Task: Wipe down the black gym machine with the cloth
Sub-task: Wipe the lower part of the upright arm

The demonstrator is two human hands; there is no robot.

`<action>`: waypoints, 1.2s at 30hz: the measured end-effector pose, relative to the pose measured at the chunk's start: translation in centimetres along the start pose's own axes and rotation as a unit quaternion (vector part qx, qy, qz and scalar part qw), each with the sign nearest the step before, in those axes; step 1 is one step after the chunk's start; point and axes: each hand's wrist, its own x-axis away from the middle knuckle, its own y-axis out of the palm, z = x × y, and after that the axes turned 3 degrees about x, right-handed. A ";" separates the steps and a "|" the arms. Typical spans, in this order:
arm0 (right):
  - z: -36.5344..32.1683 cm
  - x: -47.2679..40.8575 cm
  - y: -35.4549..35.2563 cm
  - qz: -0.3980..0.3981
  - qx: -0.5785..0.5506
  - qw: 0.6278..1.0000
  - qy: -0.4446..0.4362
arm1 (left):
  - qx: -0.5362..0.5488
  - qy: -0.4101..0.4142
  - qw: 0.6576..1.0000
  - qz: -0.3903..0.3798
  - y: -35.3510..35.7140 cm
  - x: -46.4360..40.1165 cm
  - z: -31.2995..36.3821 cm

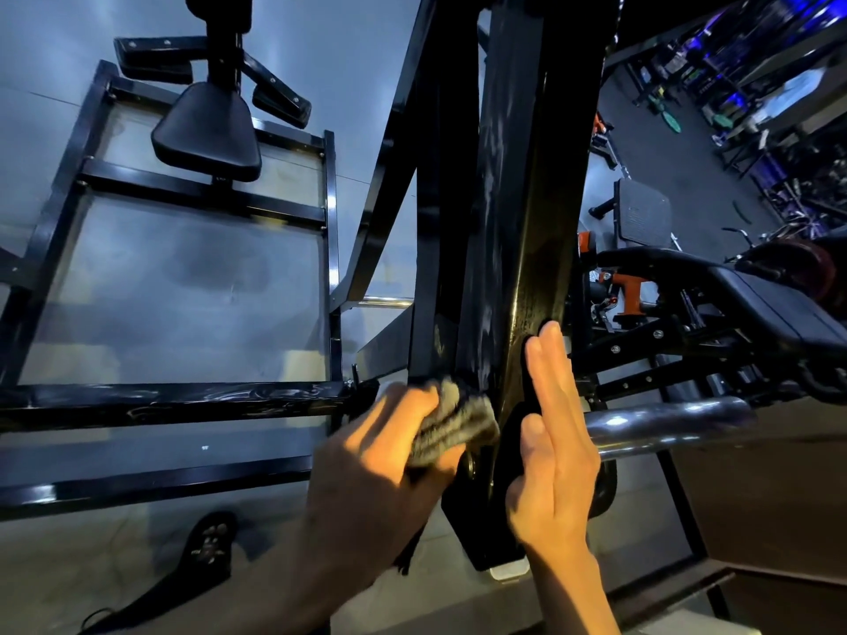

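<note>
one black gym machine fills the centre, its glossy upright beam running from 12 o'clock down toward 6 o'clock. a padded seat sits at 10 o'clock. a chrome bar extends toward 3 o'clock. the left hand grips a bunched grey cloth against the beam's lower left face. the right hand lies flat, fingers straight, on the beam's right face.
</note>
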 end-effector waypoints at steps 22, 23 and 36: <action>0.0 0.0 0.0 0.003 0.010 1.000 0.001 | -0.039 0.035 0.998 0.040 -0.3 -2.4 0.3; 0.0 0.1 0.0 0.006 0.007 1.000 0.002 | -0.039 0.045 0.998 0.023 -0.4 -1.3 0.4; 0.2 0.1 0.0 0.004 0.000 1.000 0.002 | -0.076 0.076 0.994 0.023 -1.0 -1.6 -0.1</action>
